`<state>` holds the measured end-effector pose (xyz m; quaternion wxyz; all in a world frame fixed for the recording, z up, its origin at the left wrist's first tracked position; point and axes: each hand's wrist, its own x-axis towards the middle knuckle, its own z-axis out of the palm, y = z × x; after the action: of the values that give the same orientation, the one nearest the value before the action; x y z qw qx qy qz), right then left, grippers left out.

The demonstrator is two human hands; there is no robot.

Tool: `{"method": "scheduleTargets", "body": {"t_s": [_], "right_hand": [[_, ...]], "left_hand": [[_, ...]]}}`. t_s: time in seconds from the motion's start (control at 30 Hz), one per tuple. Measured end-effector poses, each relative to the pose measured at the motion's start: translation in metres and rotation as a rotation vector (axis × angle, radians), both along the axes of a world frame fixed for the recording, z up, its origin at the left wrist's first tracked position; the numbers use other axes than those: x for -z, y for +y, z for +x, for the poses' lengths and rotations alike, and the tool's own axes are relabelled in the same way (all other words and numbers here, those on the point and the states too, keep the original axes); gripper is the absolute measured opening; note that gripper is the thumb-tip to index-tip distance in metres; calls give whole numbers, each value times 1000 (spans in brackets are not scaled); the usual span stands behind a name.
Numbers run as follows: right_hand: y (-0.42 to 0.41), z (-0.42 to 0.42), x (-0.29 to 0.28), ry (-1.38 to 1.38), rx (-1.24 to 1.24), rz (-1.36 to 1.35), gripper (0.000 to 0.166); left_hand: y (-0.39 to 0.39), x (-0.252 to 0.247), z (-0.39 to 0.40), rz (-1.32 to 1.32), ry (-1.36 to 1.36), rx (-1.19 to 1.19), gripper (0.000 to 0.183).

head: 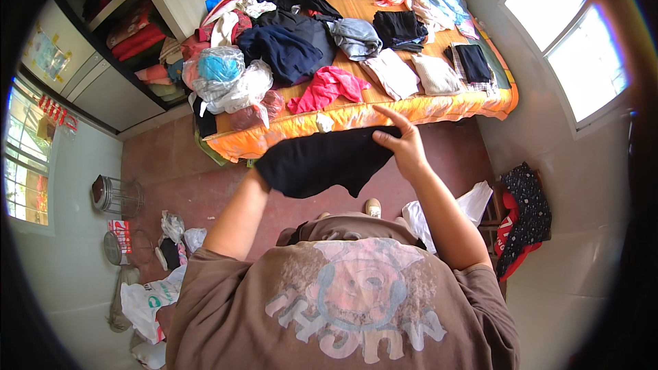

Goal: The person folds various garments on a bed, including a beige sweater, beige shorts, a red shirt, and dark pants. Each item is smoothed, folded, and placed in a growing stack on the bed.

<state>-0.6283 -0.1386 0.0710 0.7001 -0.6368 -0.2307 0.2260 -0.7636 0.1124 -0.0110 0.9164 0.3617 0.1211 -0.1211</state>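
A black cloth garment [329, 162] is stretched in the air before my chest, in front of the bed's near edge. My right hand [403, 141] has its right end, the thumb lying over the cloth and the index finger pointing out free. At the other end the cloth covers my left hand, so only the wrist and forearm show and its fingers are hidden. Beyond lies a bed [354, 113] with an orange cover and a woven mat. On its near side are a crumpled pink garment [329, 88], a folded pale garment [393, 74] and a cream ribbed garment [437, 74].
Farther back on the bed lie a dark blue garment [280, 51], a grey garment [355, 38], and a folded black stack [400, 30]. Plastic bags [221, 79] crowd its left end. A wire-frame stool [118, 196] and a white bag [154, 298] are at left; clothes drape something at right [527, 216].
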Motion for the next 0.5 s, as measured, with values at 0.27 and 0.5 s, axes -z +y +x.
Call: {"method": "scheduleTargets", "body": {"t_s": [0.27,0.5], "right_hand": [[9,38,-32,-282,-187,-236,65],[26,53,-29,-660,-252,-498,59]], "left_hand": [[28,-44,-4,-75,-168,-358,42],[20,-49,20,577,-49,-758,50]]}}
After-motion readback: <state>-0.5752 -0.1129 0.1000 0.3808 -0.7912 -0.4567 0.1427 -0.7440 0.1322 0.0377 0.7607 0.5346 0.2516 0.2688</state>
